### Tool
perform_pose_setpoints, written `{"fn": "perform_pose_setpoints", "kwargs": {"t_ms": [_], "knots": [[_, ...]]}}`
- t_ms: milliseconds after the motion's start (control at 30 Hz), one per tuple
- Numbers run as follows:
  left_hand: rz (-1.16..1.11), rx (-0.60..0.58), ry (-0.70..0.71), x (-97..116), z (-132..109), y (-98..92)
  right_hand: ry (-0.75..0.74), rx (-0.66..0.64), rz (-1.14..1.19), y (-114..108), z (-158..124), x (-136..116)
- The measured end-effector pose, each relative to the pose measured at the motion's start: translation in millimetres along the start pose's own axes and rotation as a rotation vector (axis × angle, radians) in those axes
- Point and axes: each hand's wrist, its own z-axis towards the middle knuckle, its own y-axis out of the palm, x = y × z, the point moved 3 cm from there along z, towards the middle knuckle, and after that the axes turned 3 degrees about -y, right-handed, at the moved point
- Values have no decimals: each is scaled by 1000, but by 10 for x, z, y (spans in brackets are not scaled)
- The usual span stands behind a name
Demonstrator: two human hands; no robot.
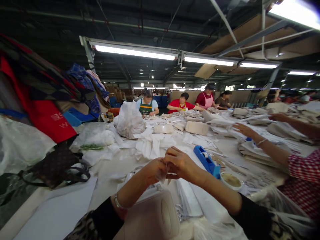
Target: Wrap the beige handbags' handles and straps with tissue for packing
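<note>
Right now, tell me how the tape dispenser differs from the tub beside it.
The tape dispenser is blue and angular, while the tub is white and round. The dispenser is elongated; the tub is short and open, showing tan contents. Both the dispenser and the tub sit close to the right hand.

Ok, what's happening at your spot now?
Left hand and right hand pinching a clear plastic piece. Blue tape dispenser beside right hand. Co-worker's hand apart, further right.
</note>
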Motion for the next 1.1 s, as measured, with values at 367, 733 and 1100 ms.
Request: {"fn": "perform_pose_setpoints", "kwargs": {"t_ms": [367, 733, 1100], "knots": [[123, -271, -265, -129, -225, -314, 554, 311, 825, 154, 94, 430], [969, 245, -151, 247, -256, -568, 556, 372, 1011, -130, 217, 405], [747, 168, 221, 596, 192, 79, 552, 411, 924, 89, 121, 465]]}}
